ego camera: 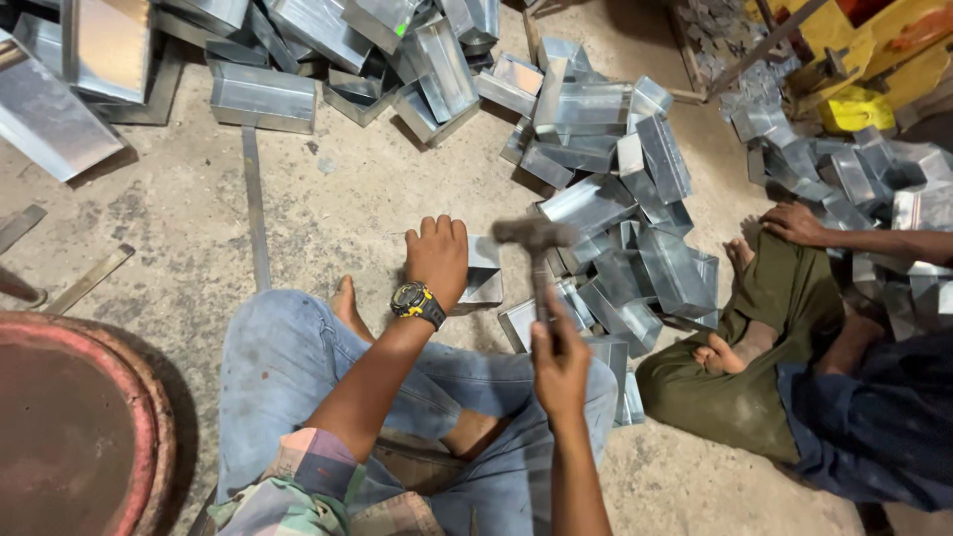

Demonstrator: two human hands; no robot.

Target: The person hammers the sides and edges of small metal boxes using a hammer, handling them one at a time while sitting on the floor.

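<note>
Concrete floor (328,213), mid-area: left hand (437,256) pressed flat on sheet-metal box (483,273), right hand (559,359) clenched round raised hammer (536,248), box pile (615,169) just beyond.

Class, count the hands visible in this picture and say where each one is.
3. The left hand presses a metal box; the right hand grips the hammer; a co-worker's hand rests right. Others may be hidden.

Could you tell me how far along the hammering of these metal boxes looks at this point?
Done, it seems: a heap of folded metal boxes lies on the floor ahead, though which are finished I cannot tell. In hand: the left hand presses one box to the floor while the right hand holds a hammer raised over it. Left: more boxes lie beside the knee.
</note>
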